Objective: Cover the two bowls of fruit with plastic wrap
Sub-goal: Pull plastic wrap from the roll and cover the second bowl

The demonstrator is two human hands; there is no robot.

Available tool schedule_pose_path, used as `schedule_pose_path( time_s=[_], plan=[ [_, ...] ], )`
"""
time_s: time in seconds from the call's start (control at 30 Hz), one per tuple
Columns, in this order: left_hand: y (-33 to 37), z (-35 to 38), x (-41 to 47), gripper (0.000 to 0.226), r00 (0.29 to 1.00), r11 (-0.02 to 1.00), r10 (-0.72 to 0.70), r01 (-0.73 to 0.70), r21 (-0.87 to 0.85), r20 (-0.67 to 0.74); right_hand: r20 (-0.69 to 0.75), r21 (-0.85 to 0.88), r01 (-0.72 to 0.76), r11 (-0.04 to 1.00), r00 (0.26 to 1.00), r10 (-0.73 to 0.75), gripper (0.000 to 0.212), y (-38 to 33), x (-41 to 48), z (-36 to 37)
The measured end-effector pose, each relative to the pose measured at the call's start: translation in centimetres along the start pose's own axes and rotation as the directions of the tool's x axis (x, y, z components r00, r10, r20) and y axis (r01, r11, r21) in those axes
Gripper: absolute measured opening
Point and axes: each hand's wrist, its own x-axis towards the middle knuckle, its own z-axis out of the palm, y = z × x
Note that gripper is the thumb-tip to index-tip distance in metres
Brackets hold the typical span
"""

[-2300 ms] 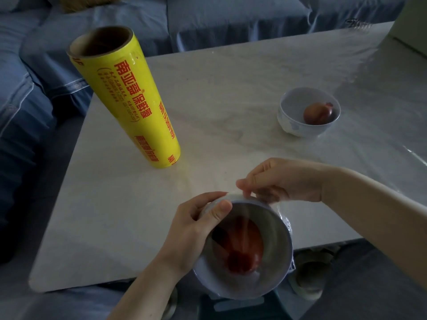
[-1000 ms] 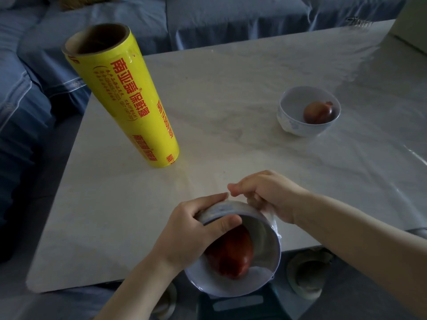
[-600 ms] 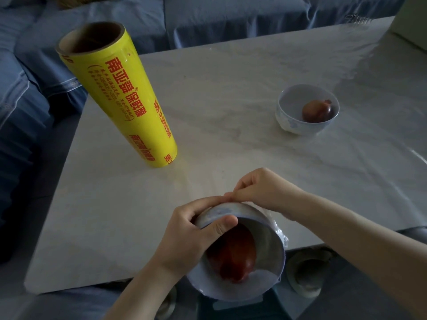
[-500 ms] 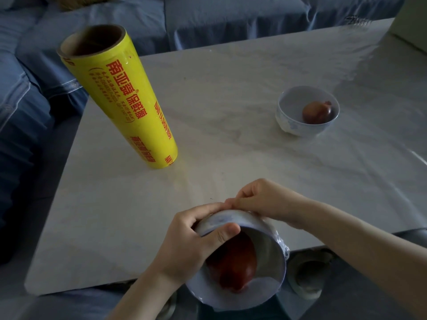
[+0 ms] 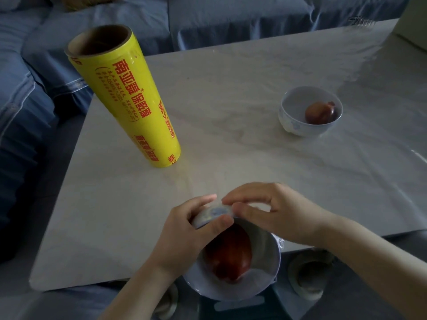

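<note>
I hold a white bowl (image 5: 261,273) tilted toward me over the table's near edge; a red fruit (image 5: 231,252) lies inside under clear plastic wrap stretched across its mouth. My left hand (image 5: 184,236) grips the bowl's far rim, thumb over the edge. My right hand (image 5: 275,213) pinches the wrap at that same rim, beside my left fingers. A second white bowl (image 5: 291,121) with a brownish-red fruit (image 5: 320,113) stands uncovered at the right. The yellow plastic wrap roll (image 5: 129,100) stands upright at the left.
The pale marble table (image 5: 231,93) is draped on its right side with a sheet of clear film (image 5: 381,135). A blue sofa (image 5: 208,17) runs behind and to the left of the table. Slippers (image 5: 307,276) lie on the floor under the near edge.
My right hand has slid along the far rim toward my left fingers, now pinching the wrap there. The bowl stays tilted in my left hand.
</note>
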Motion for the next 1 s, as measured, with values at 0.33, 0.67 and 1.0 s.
schedule_pose_path(
  time_s=[0.33, 0.67, 1.0],
  plan=[
    [-0.7, -0.1, -1.2, 0.065, 1.000, 0.999, -0.018, 0.017, -0.051, -0.020, 0.233, 0.102, -0.307, 0.946, 0.932, 0.278, 0.056, 1.5, 1.1, 2.1],
    [-0.5, 0.1, 0.7, 0.030, 0.984, 0.961, -0.006, -0.044, -0.274, -0.177, 0.058, 0.680, -0.189, 0.708, 0.977, 0.205, 0.055, 3.8, -0.6, 0.6],
    [0.1, -0.9, 2.0, 0.048, 0.955, 0.942, -0.287, 0.296, -0.155, 0.078, -0.148, 0.565, -0.179, 0.805, 0.938, 0.312, 0.048, 2.4, 0.3, 1.7]
  ],
)
